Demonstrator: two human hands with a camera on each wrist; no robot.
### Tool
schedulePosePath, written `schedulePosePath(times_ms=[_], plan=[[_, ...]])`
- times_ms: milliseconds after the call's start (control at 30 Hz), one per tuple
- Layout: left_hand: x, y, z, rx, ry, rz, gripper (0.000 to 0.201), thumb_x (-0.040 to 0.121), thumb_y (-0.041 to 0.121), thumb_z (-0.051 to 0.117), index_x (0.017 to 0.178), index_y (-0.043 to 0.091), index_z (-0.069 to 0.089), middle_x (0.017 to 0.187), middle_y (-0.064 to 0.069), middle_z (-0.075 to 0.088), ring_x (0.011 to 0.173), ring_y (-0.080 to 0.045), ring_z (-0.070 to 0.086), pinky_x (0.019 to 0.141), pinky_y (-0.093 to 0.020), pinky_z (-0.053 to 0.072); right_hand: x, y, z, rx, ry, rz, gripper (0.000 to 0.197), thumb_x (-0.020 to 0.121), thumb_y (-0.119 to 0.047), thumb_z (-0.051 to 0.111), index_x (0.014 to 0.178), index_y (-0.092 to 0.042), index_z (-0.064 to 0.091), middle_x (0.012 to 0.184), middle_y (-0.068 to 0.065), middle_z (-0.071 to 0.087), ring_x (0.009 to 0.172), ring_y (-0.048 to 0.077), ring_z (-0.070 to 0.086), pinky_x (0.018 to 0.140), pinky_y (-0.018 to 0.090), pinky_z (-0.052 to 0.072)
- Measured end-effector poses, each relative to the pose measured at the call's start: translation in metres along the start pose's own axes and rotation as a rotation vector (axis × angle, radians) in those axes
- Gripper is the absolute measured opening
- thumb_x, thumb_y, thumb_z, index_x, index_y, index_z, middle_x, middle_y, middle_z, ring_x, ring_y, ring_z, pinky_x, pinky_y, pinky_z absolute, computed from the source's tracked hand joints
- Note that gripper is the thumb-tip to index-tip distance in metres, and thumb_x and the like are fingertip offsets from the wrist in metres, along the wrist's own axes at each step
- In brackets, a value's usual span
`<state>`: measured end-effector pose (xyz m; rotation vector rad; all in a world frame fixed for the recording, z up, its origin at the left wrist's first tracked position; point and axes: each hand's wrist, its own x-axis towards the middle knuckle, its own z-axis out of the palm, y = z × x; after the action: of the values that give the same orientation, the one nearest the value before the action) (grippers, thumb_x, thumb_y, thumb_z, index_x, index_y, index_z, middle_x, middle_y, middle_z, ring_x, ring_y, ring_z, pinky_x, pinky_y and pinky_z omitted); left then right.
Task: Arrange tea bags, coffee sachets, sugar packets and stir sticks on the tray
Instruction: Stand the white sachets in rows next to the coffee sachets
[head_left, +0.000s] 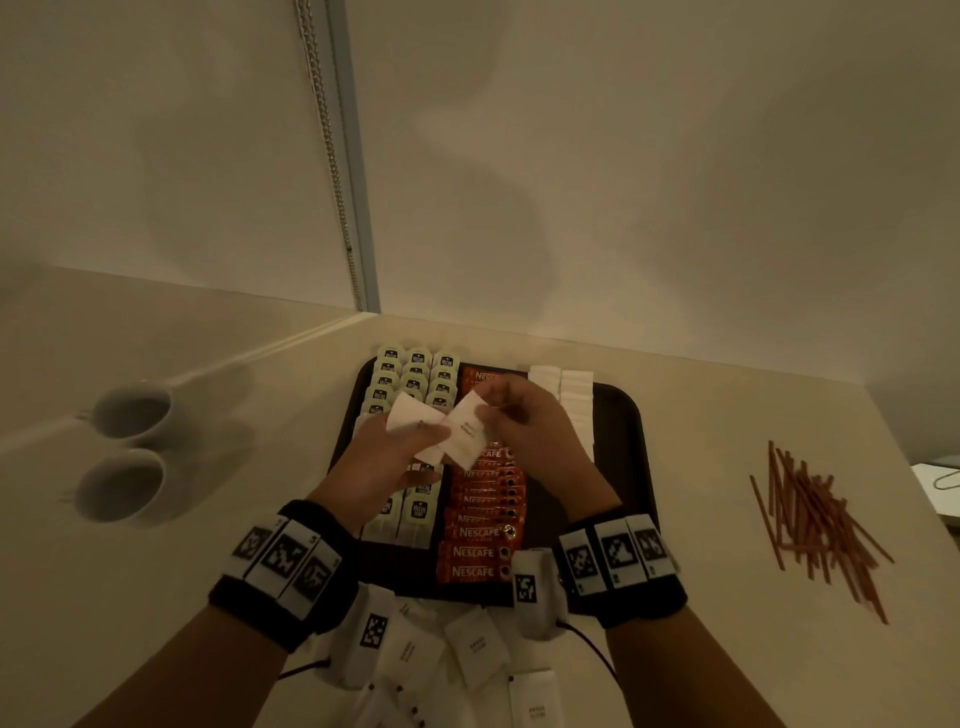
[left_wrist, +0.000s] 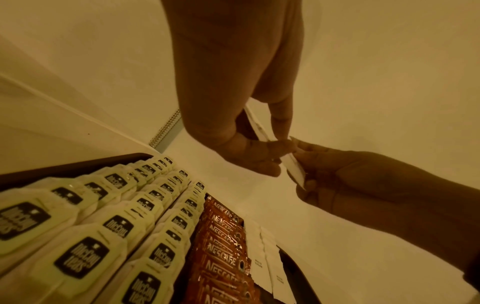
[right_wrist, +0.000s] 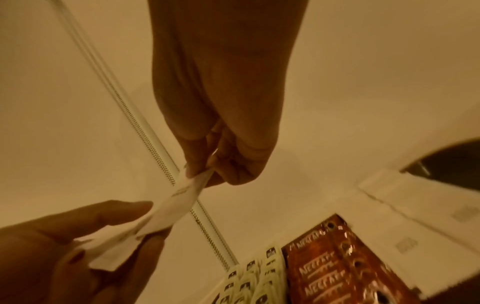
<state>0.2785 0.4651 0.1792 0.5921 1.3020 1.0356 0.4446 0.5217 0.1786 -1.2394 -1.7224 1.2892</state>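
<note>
Both hands hover over the dark tray (head_left: 631, 415). My left hand (head_left: 410, 447) grips a small stack of white sugar packets (head_left: 413, 418). My right hand (head_left: 491, 415) pinches one sugar packet (head_left: 467, 428) by its end, and that packet still overlaps the left hand's stack. The right wrist view shows the pinched packet (right_wrist: 182, 201) reaching from my right hand (right_wrist: 207, 170) to the left hand (right_wrist: 124, 222). On the tray lie rows of tea bags (head_left: 415, 374), orange coffee sachets (head_left: 483, 519) and a row of sugar packets (head_left: 574, 395).
A loose heap of brown stir sticks (head_left: 815, 519) lies on the table right of the tray. Several loose sugar packets (head_left: 478, 649) lie at the near table edge under my wrists. Two white cups (head_left: 130, 415) (head_left: 122, 486) stand at the left. A wall rises close behind.
</note>
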Motion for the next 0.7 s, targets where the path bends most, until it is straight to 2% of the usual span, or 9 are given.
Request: schedulePosePath(times_ms=[67,133,267,367,433,533,600,700], plan=[[0.000,-0.001,0.001,0.022,-0.019,-0.007,0.016,0.085,0.008,0.067,0.101,0.010,0.064,0.092,-0.010,0.070,0.083,-0.022,0.067,0.054,-0.021,0.052,0.003,-0.004,-0.002,-0.069,0.003,-0.026,0.016,0.089,-0.007,0.059,0.101,-0.015,0.066,0.095,-0.010,0.063,0.088,0.000,0.060,0.067,0.009,0.049],[0.001,-0.001,0.002,0.014,-0.016,-0.001,0.018,0.083,0.005,0.068,0.100,0.009,0.063,0.098,-0.012,0.070,0.089,-0.026,0.068,0.056,-0.021,0.053,0.004,-0.006,-0.002,-0.028,0.013,-0.022,0.018,0.088,-0.011,0.062,0.104,-0.018,0.065,0.098,-0.011,0.065,0.090,0.000,0.062,0.070,0.014,0.053],[0.003,-0.003,0.004,-0.092,0.020,0.017,0.018,0.084,0.002,0.066,0.100,0.009,0.063,0.104,-0.012,0.068,0.096,-0.026,0.067,0.060,-0.020,0.055,-0.002,0.003,-0.001,0.056,0.018,0.097,0.035,0.083,-0.023,0.069,0.116,-0.019,0.056,0.107,-0.001,0.066,0.095,0.014,0.065,0.074,0.029,0.058],[0.004,-0.004,0.004,-0.137,0.015,0.004,0.020,0.088,0.001,0.061,0.107,0.008,0.060,0.105,-0.012,0.067,0.094,-0.023,0.067,0.064,-0.021,0.057,-0.009,0.011,-0.006,0.125,0.023,0.184,0.027,0.083,-0.017,0.069,0.106,-0.014,0.056,0.102,0.007,0.067,0.091,0.021,0.068,0.072,0.032,0.059],[0.003,-0.004,0.002,-0.196,-0.015,-0.026,0.018,0.094,0.002,0.051,0.110,0.006,0.057,0.102,-0.016,0.069,0.089,-0.026,0.070,0.064,-0.023,0.058,-0.011,0.018,-0.016,0.230,0.108,0.223,0.020,0.082,-0.013,0.068,0.099,-0.011,0.057,0.098,0.009,0.069,0.087,0.021,0.069,0.073,0.034,0.059],[0.002,-0.003,-0.004,-0.270,-0.019,-0.049,0.021,0.097,0.005,0.038,0.112,0.005,0.053,0.103,-0.023,0.066,0.079,-0.029,0.072,0.061,-0.025,0.059,-0.014,0.042,-0.043,0.220,0.311,0.264,0.017,0.084,-0.010,0.067,0.098,-0.010,0.057,0.097,0.007,0.067,0.085,0.019,0.068,0.069,0.024,0.057],[0.003,-0.003,-0.008,-0.268,0.006,-0.037,0.021,0.098,0.005,0.039,0.114,0.005,0.052,0.107,-0.023,0.063,0.074,-0.028,0.072,0.056,-0.024,0.057,-0.017,0.067,-0.058,0.116,0.382,0.322,0.021,0.087,-0.010,0.064,0.107,-0.008,0.057,0.103,0.008,0.065,0.089,0.017,0.065,0.071,0.024,0.056],[0.005,-0.001,-0.011,-0.269,0.027,-0.030,0.015,0.097,0.004,0.045,0.104,0.010,0.056,0.106,-0.019,0.062,0.074,-0.030,0.072,0.056,-0.022,0.057,-0.025,0.101,-0.066,0.049,0.400,0.447,0.026,0.089,-0.011,0.061,0.114,-0.009,0.057,0.111,0.008,0.063,0.096,0.017,0.062,0.076,0.026,0.054]])
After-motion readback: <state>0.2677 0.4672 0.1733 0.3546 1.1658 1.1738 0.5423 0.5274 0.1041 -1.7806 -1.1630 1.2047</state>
